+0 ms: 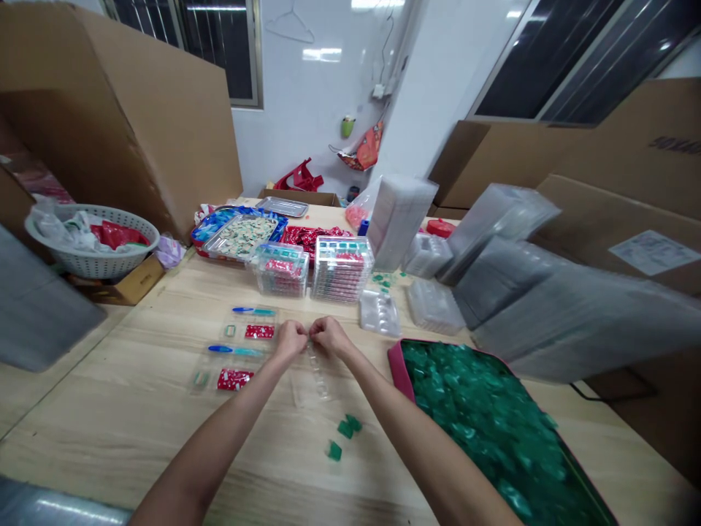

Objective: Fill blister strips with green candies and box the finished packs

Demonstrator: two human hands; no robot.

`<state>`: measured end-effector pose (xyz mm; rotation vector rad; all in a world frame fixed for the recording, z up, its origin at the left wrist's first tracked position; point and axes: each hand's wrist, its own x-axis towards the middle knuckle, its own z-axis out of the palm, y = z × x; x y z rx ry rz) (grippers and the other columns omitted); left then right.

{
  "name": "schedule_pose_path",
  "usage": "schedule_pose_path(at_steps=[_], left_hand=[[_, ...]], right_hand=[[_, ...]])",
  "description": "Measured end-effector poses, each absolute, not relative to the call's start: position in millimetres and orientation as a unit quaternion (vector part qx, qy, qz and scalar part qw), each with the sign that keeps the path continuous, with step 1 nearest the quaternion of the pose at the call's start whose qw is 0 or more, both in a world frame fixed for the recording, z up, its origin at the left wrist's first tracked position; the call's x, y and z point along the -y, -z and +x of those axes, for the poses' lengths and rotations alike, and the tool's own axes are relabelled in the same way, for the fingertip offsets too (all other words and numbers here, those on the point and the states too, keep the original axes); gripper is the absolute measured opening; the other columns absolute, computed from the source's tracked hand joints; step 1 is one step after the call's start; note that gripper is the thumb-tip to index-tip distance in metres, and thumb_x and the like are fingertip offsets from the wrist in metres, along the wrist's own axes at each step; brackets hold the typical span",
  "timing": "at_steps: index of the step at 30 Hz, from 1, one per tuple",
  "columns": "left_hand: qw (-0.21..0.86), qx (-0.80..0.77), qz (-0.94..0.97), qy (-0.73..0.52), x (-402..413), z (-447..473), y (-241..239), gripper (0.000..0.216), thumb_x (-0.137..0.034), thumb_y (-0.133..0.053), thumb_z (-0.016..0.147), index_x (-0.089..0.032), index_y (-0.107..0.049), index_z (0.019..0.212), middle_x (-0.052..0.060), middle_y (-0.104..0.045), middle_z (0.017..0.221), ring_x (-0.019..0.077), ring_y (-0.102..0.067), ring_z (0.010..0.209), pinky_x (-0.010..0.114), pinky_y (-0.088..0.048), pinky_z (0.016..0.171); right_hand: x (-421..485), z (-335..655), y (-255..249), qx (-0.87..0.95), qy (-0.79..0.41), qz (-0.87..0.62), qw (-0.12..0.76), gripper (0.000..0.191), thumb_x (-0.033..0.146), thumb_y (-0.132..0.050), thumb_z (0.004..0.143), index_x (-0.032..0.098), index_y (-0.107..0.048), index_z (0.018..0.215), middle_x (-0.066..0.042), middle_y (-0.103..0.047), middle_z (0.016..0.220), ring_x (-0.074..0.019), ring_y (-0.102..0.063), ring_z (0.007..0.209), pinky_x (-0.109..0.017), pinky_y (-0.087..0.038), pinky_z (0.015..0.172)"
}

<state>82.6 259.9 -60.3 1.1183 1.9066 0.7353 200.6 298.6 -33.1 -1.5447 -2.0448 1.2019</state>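
My left hand [292,340] and my right hand [329,336] are close together over the middle of the table, fingers pinched at the far end of a clear plastic blister pack [318,374]. The exact edge between my fingertips is too small to make out. Left of my hands lie two filled clear packs, each with a blue pen-like stick [235,351], a red patterned packet [234,379] and a small green-edged piece [200,378]. Several small green pieces [345,428] lie loose on the table, nearer to me.
A pink-rimmed box of green pieces [482,424] stands at right. Filled packs [342,269] are stacked ahead, beside tall stacks of clear trays [399,219]. Trays of small parts [241,235] sit behind. A white basket [98,245] and cardboard boxes [164,109] flank the table [136,438].
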Motion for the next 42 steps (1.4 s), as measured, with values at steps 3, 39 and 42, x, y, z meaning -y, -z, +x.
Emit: schedule_pose_path(at_steps=[3, 39, 42], left_hand=[[0.399, -0.748, 0.447, -0.286, -258.7, 82.8, 58.6, 0.009, -0.023, -0.068, 0.071, -0.014, -0.066, 0.068, -0.001, -0.063, 0.053, 0.0126, -0.062, 0.056, 0.026, -0.049, 0.06], [0.348, -0.699, 0.564, -0.268, -248.9, 78.0, 44.6, 0.024, -0.002, -0.048, 0.066, -0.015, -0.068, 0.069, 0.004, -0.066, 0.06, 0.0153, -0.061, 0.065, 0.022, -0.041, 0.059], [0.335, -0.685, 0.588, -0.271, -248.1, 77.2, 39.8, 0.028, 0.003, -0.045, 0.064, -0.016, -0.066, 0.063, 0.003, -0.065, 0.06, 0.0155, -0.06, 0.065, 0.022, -0.039, 0.06]], right_hand=[[-298.1, 202.0, 31.5, 0.712, -0.423, -0.539, 0.154, 0.016, 0.005, -0.055, 0.055, 0.015, -0.067, 0.06, 0.001, -0.063, 0.056, -0.013, -0.056, 0.06, -0.021, -0.04, 0.058], [-273.8, 204.8, 27.2, 0.778, -0.345, -0.499, 0.162, 0.016, 0.006, -0.054, 0.055, 0.017, -0.063, 0.063, 0.002, -0.06, 0.059, -0.0124, -0.052, 0.059, -0.021, -0.036, 0.054], [-269.9, 206.1, 12.5, 0.804, -0.321, -0.477, 0.151, 0.021, 0.004, -0.055, 0.054, 0.019, -0.065, 0.065, 0.004, -0.061, 0.06, -0.0124, -0.055, 0.061, -0.021, -0.038, 0.056]])
